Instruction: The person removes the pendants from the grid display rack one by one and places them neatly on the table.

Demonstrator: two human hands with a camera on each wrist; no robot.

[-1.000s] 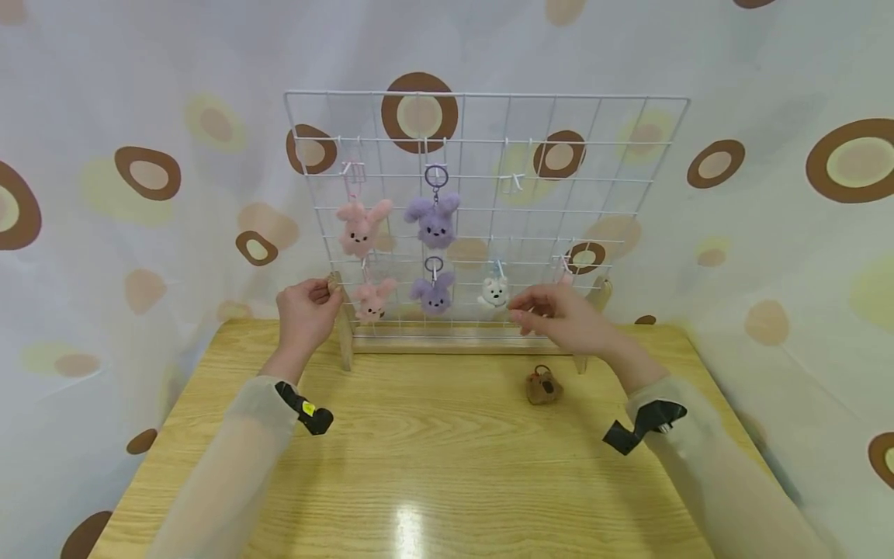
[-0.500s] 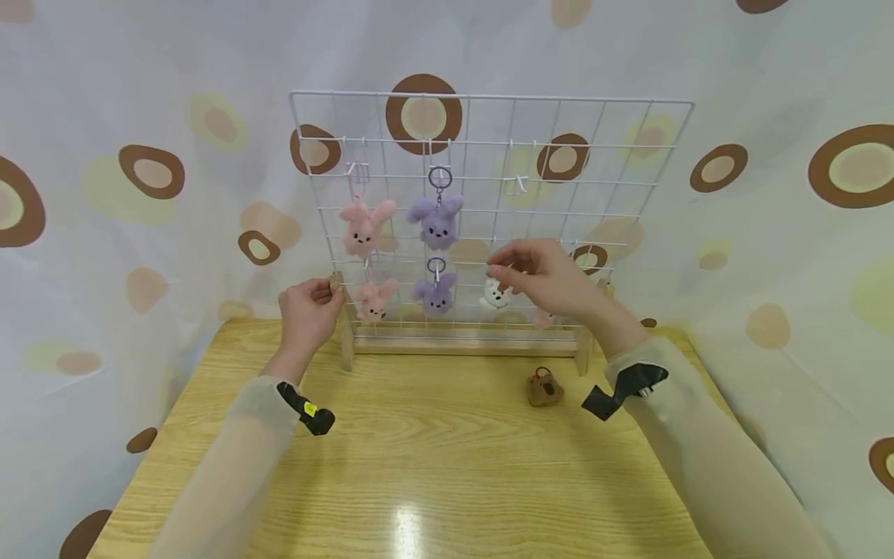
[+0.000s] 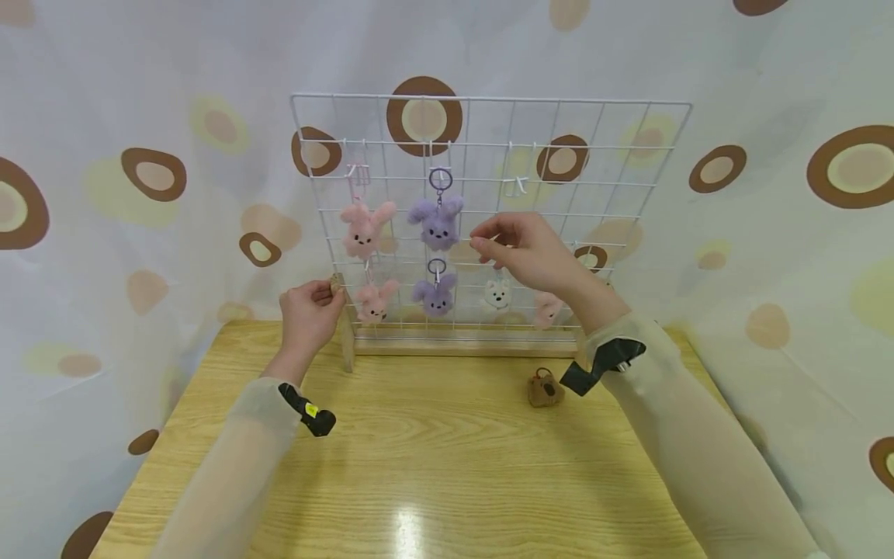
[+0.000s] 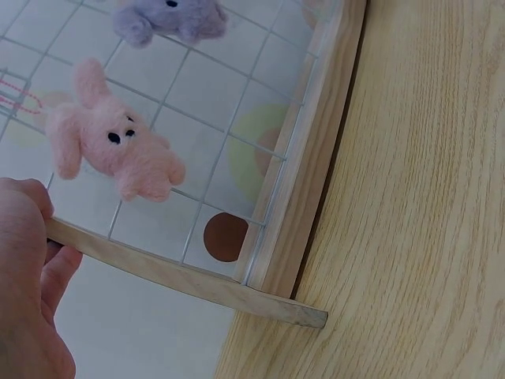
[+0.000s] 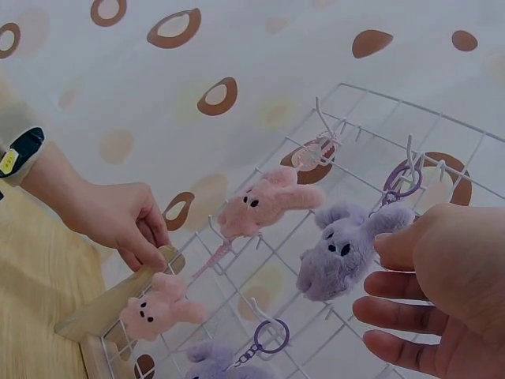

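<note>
My left hand (image 3: 310,314) grips the wooden side post (image 4: 166,272) of a white wire grid rack (image 3: 482,99). To the right of the upper purple bunny keychain (image 3: 438,227) is my right hand (image 3: 534,252), its fingers loosely bent with nothing between them. In the right wrist view its thumb overlaps that bunny's edge; contact cannot be told. A lower purple bunny (image 3: 434,296) hangs beneath. Two pink bunny keychains (image 3: 365,233) hang at the left. Below my right hand hang a white plush keychain (image 3: 497,295) and a pink one (image 3: 547,309), partly covered by my wrist.
A brown plush keychain (image 3: 544,390) lies on the wooden table (image 3: 419,450) in front of the rack's right end. White hooks (image 3: 515,186) without a keychain stick out at the upper right of the grid. A patterned cloth (image 3: 140,70) hangs behind.
My right hand has moved up and left, from beside the white plush keychain to beside the upper purple bunny. My left hand has stayed on the post.
</note>
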